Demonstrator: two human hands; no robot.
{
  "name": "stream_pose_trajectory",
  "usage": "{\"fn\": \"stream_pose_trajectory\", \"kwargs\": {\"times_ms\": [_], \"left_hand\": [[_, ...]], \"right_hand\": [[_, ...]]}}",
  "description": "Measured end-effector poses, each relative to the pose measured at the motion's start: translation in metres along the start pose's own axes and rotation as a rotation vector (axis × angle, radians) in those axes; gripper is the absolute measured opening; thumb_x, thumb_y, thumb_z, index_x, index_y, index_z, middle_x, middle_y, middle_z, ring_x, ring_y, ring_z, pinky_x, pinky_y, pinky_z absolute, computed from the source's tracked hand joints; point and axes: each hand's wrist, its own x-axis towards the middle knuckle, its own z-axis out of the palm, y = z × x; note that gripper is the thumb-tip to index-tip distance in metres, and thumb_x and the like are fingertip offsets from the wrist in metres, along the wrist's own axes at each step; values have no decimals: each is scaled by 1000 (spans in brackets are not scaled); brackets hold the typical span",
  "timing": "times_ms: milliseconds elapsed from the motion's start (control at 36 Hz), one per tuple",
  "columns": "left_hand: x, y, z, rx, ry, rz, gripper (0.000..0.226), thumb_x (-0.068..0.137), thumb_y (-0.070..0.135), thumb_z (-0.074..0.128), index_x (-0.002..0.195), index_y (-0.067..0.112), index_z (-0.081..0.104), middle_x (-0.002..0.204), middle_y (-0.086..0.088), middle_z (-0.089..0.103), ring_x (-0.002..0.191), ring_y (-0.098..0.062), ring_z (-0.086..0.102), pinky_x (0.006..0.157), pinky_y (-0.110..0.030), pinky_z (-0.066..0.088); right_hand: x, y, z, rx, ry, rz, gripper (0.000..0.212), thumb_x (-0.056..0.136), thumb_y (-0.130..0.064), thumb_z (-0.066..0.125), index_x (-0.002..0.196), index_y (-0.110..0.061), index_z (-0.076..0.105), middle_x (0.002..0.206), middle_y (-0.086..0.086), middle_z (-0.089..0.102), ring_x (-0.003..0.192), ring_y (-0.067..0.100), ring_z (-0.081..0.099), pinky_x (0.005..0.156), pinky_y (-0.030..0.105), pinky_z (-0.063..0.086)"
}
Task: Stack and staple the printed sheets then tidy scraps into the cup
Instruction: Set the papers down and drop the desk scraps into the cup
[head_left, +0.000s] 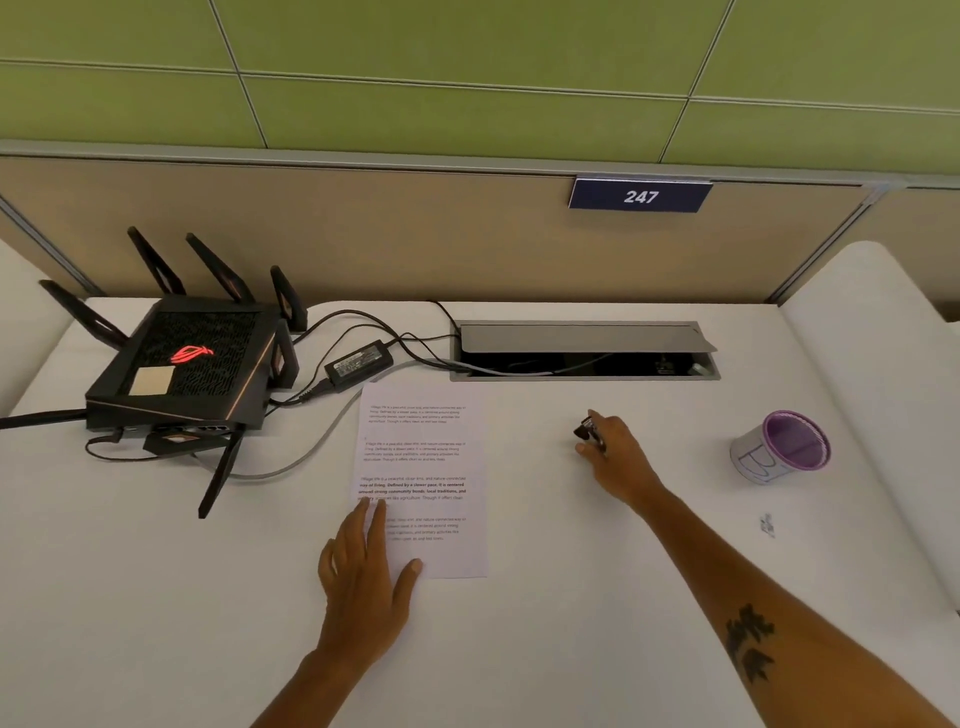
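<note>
The left hand (363, 577) lies flat, fingers spread, pressing the near left corner of the sheets (423, 478), thin white paper printed with grey paragraphs, lying square on the smooth white desk (519, 649). The right hand (618, 462) curls closed around a small dark, glossy stapler (588, 431), well right of the sheets. Farther right stands the cup (782, 447), a round white paper cylinder with a ribbed purple rim. A small printed scrap (767, 525) lies near it. An angular black router (187, 364) with matte fins sits at left.
</note>
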Motion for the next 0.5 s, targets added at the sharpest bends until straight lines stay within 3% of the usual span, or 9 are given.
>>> {"fn": "stream_pose_trajectory", "kwargs": {"times_ms": [56,222,361,500], "left_hand": [[-5,0,1,13,-3,3,87,98,75,22,165,19,26,170,-9,29,152,-34,36,122,-64,31],[-18,3,4,46,-29,-8,85,99,72,19,165,19,26,171,-8,27,156,-33,31,124,-64,26],[-24,6,7,58,-40,-20,83,102,69,15,165,16,27,173,-6,25,160,-31,24,127,-64,21],[-24,11,8,52,-39,-48,83,102,69,14,165,17,27,174,-5,25,161,-30,21,128,-62,17]], "right_hand": [[8,13,-9,-64,-6,-29,55,104,-15,60,155,-7,41,139,15,52,130,31,53,106,28,37],[34,40,-34,-239,25,-150,52,96,-11,71,144,-5,57,127,16,61,120,36,58,103,43,50],[50,43,-49,-293,-16,-220,52,90,-8,78,140,-4,63,118,16,64,111,33,58,92,35,48],[70,46,-60,-332,-89,-233,52,86,-6,82,136,-3,66,117,14,64,111,33,59,93,32,48]]}}
